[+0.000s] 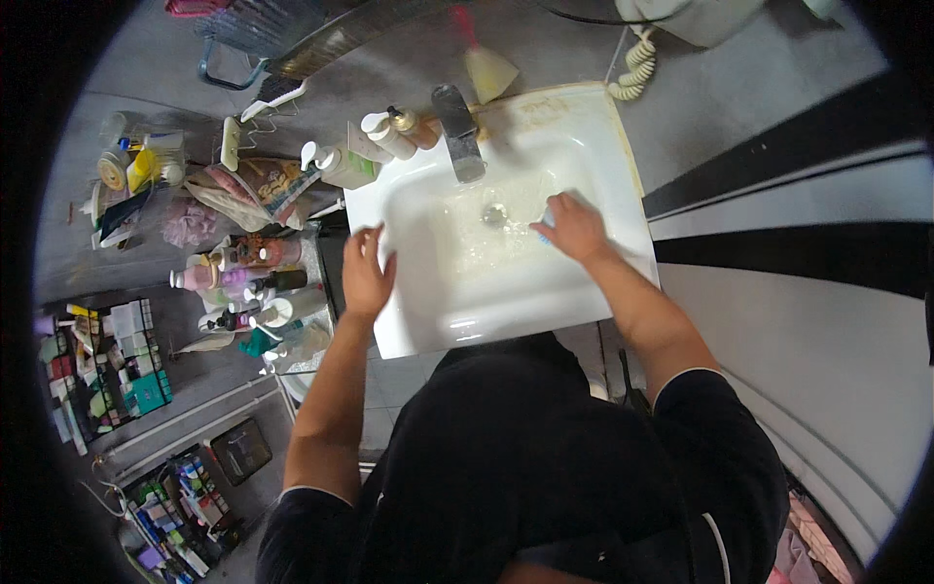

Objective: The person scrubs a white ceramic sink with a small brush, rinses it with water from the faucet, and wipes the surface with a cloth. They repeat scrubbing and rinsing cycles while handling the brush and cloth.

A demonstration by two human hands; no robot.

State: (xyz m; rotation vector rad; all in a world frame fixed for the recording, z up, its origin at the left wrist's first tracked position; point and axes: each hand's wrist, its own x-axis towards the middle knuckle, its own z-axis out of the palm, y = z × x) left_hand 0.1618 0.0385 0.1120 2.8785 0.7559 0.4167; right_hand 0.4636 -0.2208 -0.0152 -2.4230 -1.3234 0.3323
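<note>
A white ceramic washbasin (423,306) is in front of me, with shallow, slightly foamy water around its metal drain (495,214). Inside the basin, right of the drain, my right hand (576,228) grips a small blue-and-white item (546,226). Fingers cover most of it, so its exact kind cannot be told. My left hand (367,272) is at the basin's left rim, thumb apart from the fingers and nothing in it; whether it touches the rim is unclear. A dark grey faucet (460,135) reaches over the basin from the back edge.
Pump bottles (394,139) line the back left corner of the basin. Left of it, several toiletry bottles (277,281) crowd a shelf, and wall racks (102,372) hold small packages. A coiled cream cord (636,69) hangs behind the right corner. Brown stains mark the back rim.
</note>
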